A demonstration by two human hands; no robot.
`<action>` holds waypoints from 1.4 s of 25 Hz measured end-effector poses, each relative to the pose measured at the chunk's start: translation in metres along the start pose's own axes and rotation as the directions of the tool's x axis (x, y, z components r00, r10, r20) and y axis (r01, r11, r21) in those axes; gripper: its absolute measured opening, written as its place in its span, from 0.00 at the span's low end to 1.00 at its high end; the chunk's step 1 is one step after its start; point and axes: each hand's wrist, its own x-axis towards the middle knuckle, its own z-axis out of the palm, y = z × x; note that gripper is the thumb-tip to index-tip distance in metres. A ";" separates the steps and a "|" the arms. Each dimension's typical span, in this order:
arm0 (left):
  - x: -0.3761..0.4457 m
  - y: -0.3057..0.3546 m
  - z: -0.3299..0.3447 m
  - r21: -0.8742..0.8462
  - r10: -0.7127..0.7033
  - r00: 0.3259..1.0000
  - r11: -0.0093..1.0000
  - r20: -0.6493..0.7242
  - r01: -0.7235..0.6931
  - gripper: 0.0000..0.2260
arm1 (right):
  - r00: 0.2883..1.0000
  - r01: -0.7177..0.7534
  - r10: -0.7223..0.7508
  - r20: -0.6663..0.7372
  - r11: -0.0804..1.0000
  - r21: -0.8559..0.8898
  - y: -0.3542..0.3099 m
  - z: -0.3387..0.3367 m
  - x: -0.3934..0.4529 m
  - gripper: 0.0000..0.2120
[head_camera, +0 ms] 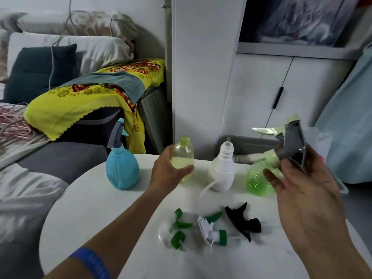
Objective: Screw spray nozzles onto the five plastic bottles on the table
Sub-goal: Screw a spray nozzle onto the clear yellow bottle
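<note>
Bottles: four visible on the white round table, all toward its far edge. Left to right: blue bottle with a grey-blue nozzle already on; yellow-green clear bottle, neck open, gripped around its lower body by the left hand, fingers curled round it; white bottle, neck open, standing free, with a thin white tube trailing from beside its base; green ribbed bottle near the far right edge, partly hidden behind the right hand. Right hand holds a grey trigger nozzle with pale green collar at that bottle's neck, fingers loosely bent around the nozzle; can't tell if it's threaded on. Fifth bottle not identifiable.

Loose nozzles: three, lying mid-table nearer the front edge. Left to right: clear-and-green one, white-and-green one, black one. Close together, apart from the bottles.

Around: grey sofa with yellow floral cloth left of the table, white cabinet behind. Blue wristband on left forearm.
</note>
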 end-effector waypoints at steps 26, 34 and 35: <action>-0.101 0.005 -0.098 0.550 0.255 0.966 0.812 -0.030 -0.197 0.35 | 1.000 -0.012 0.012 -0.011 0.998 0.059 0.000 0.000 0.002 0.21; -0.110 0.016 -0.089 0.518 0.419 0.906 0.762 0.066 -0.390 0.35 | 0.983 -0.138 0.143 0.117 0.989 -0.052 0.027 0.024 -0.022 0.20; -0.111 0.017 -0.087 0.516 0.446 0.892 0.747 0.080 -0.420 0.35 | 0.976 -0.146 0.157 0.152 0.986 -0.080 0.032 0.027 -0.028 0.20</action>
